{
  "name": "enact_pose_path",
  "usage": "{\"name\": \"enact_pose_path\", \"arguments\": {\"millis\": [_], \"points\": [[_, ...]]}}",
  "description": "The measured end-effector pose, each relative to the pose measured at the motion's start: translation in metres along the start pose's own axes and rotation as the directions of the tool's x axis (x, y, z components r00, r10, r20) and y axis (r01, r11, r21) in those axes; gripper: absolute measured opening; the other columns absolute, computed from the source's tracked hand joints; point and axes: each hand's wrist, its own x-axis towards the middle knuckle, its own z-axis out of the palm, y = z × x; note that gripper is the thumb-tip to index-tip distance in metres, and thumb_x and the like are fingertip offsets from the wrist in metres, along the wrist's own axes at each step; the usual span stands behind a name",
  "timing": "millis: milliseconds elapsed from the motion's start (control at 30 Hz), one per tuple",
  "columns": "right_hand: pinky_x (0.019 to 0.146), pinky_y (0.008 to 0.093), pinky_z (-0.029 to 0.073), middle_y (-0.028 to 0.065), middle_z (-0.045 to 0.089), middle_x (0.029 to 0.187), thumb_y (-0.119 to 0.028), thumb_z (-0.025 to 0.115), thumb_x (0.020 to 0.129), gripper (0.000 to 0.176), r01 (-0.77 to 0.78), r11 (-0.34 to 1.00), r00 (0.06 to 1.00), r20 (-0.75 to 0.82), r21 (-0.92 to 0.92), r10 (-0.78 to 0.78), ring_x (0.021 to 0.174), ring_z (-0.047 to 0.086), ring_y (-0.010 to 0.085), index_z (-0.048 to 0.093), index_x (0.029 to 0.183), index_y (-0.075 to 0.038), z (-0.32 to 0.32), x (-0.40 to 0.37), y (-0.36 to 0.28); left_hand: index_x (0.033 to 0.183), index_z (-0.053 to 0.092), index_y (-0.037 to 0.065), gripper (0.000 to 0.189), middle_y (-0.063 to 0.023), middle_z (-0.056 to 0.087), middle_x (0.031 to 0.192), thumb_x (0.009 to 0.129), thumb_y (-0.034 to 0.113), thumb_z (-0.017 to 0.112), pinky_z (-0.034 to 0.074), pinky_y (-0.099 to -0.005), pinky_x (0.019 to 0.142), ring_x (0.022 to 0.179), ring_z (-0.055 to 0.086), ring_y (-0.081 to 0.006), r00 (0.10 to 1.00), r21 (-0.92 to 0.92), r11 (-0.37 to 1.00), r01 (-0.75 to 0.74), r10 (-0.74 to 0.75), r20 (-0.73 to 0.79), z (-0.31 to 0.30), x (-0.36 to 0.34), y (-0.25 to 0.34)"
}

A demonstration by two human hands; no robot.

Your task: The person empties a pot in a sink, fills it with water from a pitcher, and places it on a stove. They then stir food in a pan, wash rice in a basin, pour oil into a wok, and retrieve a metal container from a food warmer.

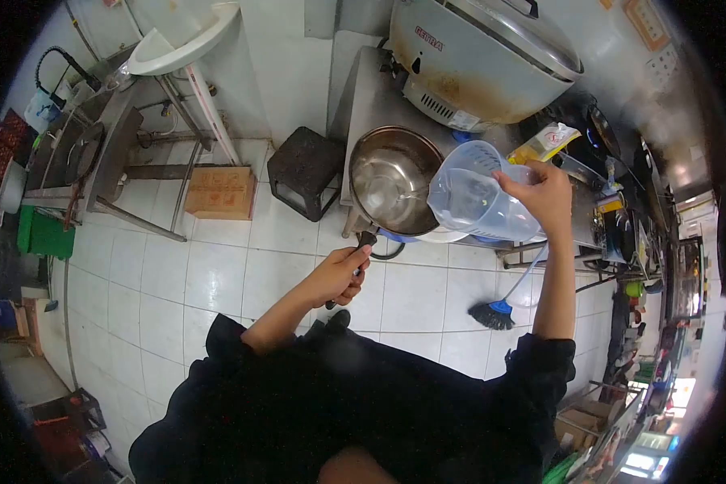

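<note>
My left hand point(340, 277) is wrapped round the black handle of a steel pan point(365, 206), which is at the near edge of a metal counter. Clear liquid shows in the bottom of the pan. In my right hand point(540, 194) is a clear plastic measuring jug point(469, 198), tilted to the left with its lip over the pan's right side. A thin stream seems to run from the jug into the pan. Behind them stands a large rice cooker point(476, 64). A yellow packet point(544, 143) lies just behind my right hand.
A black stool point(305, 169) stands left of the counter, with a cardboard box point(220, 192) farther left. A broom point(493, 314) rests on the tiled floor. At the upper left are a white basin point(184, 50) and a metal sink table. Shelves line the right.
</note>
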Motion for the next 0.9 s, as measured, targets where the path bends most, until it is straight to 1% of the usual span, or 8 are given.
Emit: {"name": "enact_pose_path", "arguments": {"millis": [67, 167, 267, 467, 567, 767, 867, 900], "points": [[0.046, 0.0304, 0.039, 0.0094, 0.051, 0.048, -0.048, 0.074, 0.054, 0.052, -0.035, 0.999, 0.999, 0.014, -0.025, 0.035, 0.043, 0.049, 0.0195, 0.060, 0.062, 0.002, -0.008, -0.004, -0.002, 0.074, 0.036, 0.012, 0.035, 0.0051, 0.027, 0.053, 0.089, 0.043, 0.044, 0.013, -0.0204, 0.033, 0.039, 0.020, -0.0039, 1.000, 0.007, 1.000, 0.018, -0.018, 0.008, 0.003, -0.003, -0.002], [0.046, 0.0300, 0.039, 0.0091, 0.050, 0.048, -0.048, 0.074, 0.055, 0.050, -0.033, 0.998, 0.999, -0.018, 0.050, 0.034, 0.044, 0.049, 0.0199, 0.061, 0.063, 0.000, -0.012, -0.010, 0.009, 0.074, 0.036, 0.013, 0.034, 0.0055, 0.025, 0.053, 0.089, 0.043, 0.043, 0.012, -0.0203, 0.034, 0.039, 0.020, -0.0039, 0.998, -0.010, 1.000, 0.022, -0.021, 0.058, 0.004, -0.005, -0.006], [0.048, 0.0300, 0.040, 0.0091, 0.051, 0.048, -0.050, 0.073, 0.054, 0.051, -0.046, 0.999, 0.999, 0.024, -0.011, 0.046, 0.045, 0.052, 0.0199, 0.063, 0.066, 0.000, -0.022, -0.018, 0.008, 0.074, 0.036, 0.013, 0.034, 0.0058, 0.024, 0.053, 0.089, 0.043, 0.042, 0.011, -0.0199, 0.034, 0.040, 0.019, -0.0037, 0.996, -0.032, 0.999, 0.040, -0.037, 0.086, 0.005, -0.008, -0.010], [0.047, 0.0300, 0.040, 0.0085, 0.052, 0.049, -0.053, 0.072, 0.053, 0.053, 0.002, 0.997, 1.000, -0.024, -0.078, -0.004, 0.046, 0.053, 0.0212, 0.064, 0.065, -0.002, -0.042, -0.035, 0.002, 0.073, 0.035, 0.014, 0.034, 0.0066, 0.024, 0.053, 0.089, 0.044, 0.042, 0.011, -0.0199, 0.035, 0.040, 0.018, -0.0033, 0.993, 0.027, 0.997, 0.075, -0.077, 0.087, 0.013, -0.018, -0.014], [0.047, 0.0298, 0.040, 0.0079, 0.051, 0.048, -0.053, 0.072, 0.053, 0.053, 0.044, 0.996, 0.997, -0.060, -0.074, -0.048, 0.045, 0.052, 0.0216, 0.064, 0.064, -0.002, -0.053, -0.041, 0.003, 0.073, 0.035, 0.014, 0.034, 0.0065, 0.023, 0.053, 0.089, 0.043, 0.043, 0.011, -0.0202, 0.035, 0.041, 0.018, -0.0033, 0.992, 0.034, 0.997, 0.069, -0.072, 0.104, 0.016, -0.023, -0.015], [0.046, 0.0292, 0.040, 0.0075, 0.051, 0.047, -0.052, 0.073, 0.052, 0.052, 0.100, 0.979, 0.990, -0.078, -0.176, -0.115, 0.044, 0.052, 0.0212, 0.062, 0.061, -0.002, -0.078, -0.053, 0.007, 0.073, 0.035, 0.014, 0.033, 0.0064, 0.024, 0.054, 0.090, 0.041, 0.043, 0.011, -0.0199, 0.034, 0.040, 0.019, -0.0031, 0.988, 0.077, 0.996, 0.053, -0.063, 0.138, 0.035, -0.030, -0.021], [0.044, 0.0285, 0.037, 0.0078, 0.046, 0.048, -0.040, 0.075, 0.054, 0.045, 0.252, 0.948, 0.944, -0.166, -0.195, -0.285, 0.043, 0.046, 0.0204, 0.056, 0.060, 0.000, -0.089, -0.060, 0.011, 0.072, 0.036, 0.013, 0.034, 0.0060, 0.024, 0.051, 0.090, 0.042, 0.041, 0.011, -0.0198, 0.031, 0.037, 0.018, -0.0032, 0.986, 0.100, 0.994, 0.046, -0.061, 0.152, 0.047, -0.024, -0.026], [0.044, 0.0286, 0.036, 0.0073, 0.046, 0.048, -0.040, 0.076, 0.054, 0.044, 0.281, 0.936, 0.934, -0.163, -0.213, -0.318, 0.043, 0.046, 0.0206, 0.056, 0.059, -0.001, -0.094, -0.064, 0.011, 0.073, 0.036, 0.013, 0.034, 0.0060, 0.024, 0.051, 0.091, 0.041, 0.041, 0.011, -0.0197, 0.031, 0.037, 0.018, -0.0032, 0.985, 0.116, 0.992, 0.046, -0.064, 0.157, 0.053, -0.022, -0.026]]}}
